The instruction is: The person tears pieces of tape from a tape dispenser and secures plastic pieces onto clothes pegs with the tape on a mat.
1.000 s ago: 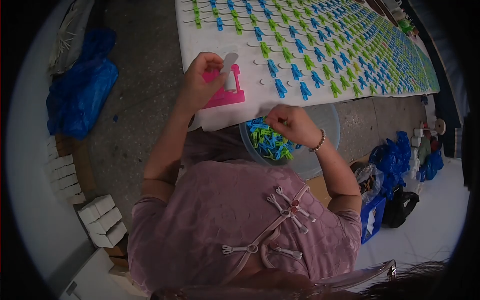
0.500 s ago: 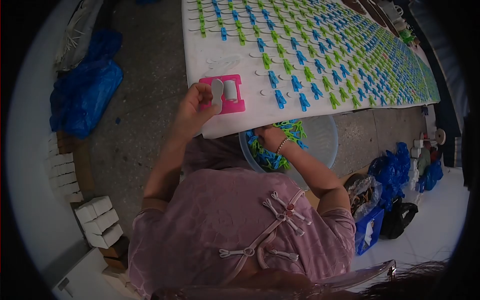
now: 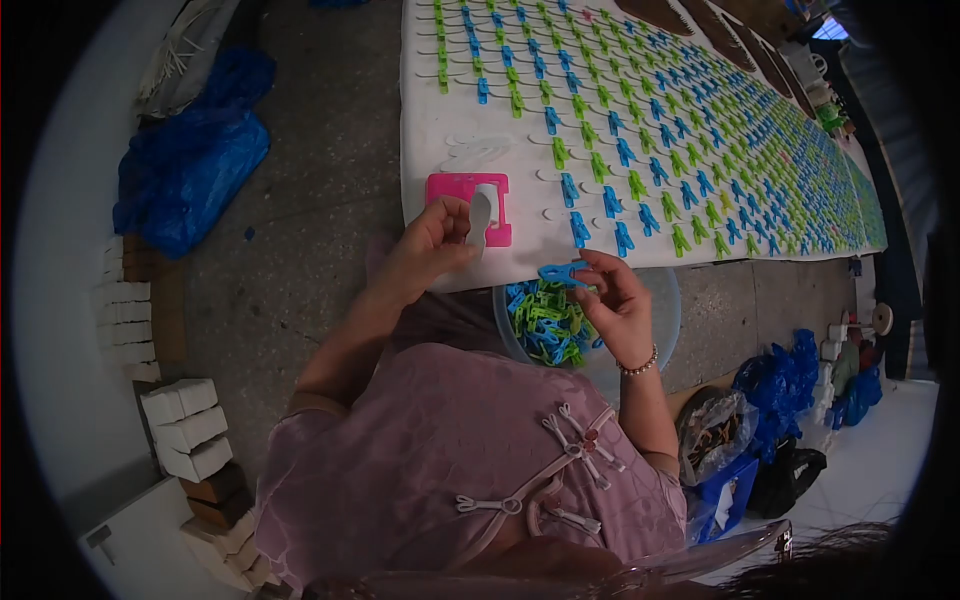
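Observation:
My left hand pinches a flat, pale, tongue-shaped piece at its edge. It is held upright above a pink plastic holder lying on the table corner; a white part shows in the holder's opening. My right hand grips a blue clothespin between thumb and fingers, just off the table's near edge. Its nose points left toward the pale piece, with a gap between them. Below is a clear round tub with loose blue and green clothespins.
Rows of blue and green clothespins, many clipped to pale pieces, cover much of the white table. A few loose pale pieces lie behind the holder. Blue bags are on the floor at left; white boxes are stacked nearer me.
My right hand has come up out of the tub with a blue clothespin. My left hand has lifted the pale piece off the pink holder. The view has shifted slightly.

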Available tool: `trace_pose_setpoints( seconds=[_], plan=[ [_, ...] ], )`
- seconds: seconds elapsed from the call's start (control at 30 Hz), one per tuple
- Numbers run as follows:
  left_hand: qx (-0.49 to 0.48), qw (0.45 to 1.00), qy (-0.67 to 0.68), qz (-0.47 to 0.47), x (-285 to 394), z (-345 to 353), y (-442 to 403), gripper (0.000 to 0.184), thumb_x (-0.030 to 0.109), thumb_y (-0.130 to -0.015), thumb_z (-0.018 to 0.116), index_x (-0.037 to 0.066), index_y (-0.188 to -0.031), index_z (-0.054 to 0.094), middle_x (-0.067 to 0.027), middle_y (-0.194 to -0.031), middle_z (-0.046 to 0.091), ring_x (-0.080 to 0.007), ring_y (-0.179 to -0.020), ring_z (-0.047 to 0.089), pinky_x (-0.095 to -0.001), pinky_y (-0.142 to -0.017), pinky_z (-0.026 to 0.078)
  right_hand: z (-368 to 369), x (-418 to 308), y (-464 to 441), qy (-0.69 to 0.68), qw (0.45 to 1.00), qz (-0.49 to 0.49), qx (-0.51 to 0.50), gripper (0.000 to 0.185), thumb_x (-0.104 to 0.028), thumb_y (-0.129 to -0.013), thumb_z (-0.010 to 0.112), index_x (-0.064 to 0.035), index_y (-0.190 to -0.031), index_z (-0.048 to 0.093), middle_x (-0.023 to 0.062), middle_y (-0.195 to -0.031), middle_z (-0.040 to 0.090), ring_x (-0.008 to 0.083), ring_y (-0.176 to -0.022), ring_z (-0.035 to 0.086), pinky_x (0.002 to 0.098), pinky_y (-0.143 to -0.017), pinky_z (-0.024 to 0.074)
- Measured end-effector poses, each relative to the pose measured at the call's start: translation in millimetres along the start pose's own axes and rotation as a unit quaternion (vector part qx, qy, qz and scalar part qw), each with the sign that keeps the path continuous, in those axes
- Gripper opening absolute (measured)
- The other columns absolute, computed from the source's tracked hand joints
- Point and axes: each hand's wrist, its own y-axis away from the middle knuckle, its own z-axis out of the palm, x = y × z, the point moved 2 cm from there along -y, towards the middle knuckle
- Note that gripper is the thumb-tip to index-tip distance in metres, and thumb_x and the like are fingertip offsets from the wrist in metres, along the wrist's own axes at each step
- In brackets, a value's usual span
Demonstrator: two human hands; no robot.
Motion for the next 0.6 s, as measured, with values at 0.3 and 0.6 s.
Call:
trace_pose_setpoints(
  seconds=[0.3,0.6],
  plan=[
    [0.001,0.992,-0.116,0.046,6,5,5,0.04,0.005,-0.079,0.069,0.008,-0.114,0.048,0.0009,-0.105,0.053,-0.0086,-0.098,0.052,-0.0265,-0.09,0.044,25,1,-16,-0.122,0.992,0.01,-0.024,0.03,0.001,-0.085,0.066,0.0024,-0.113,0.057,0.0067,-0.098,0.067,0.0091,-0.092,0.063,0.0211,-0.078,0.0507],
    [-0.004,0.988,-0.149,0.05,6,11,6,0.041,0.001,-0.077,0.07,0.008,-0.111,0.049,0.001,-0.104,0.053,-0.0083,-0.097,0.052,-0.0257,-0.088,0.045,37,-2,-24,-0.115,0.992,0.021,-0.044,0.03,0.0,-0.083,0.069,0.002,-0.112,0.06,0.0063,-0.096,0.068,0.0085,-0.089,0.064,0.0205,-0.077,0.0507]
  ],
)
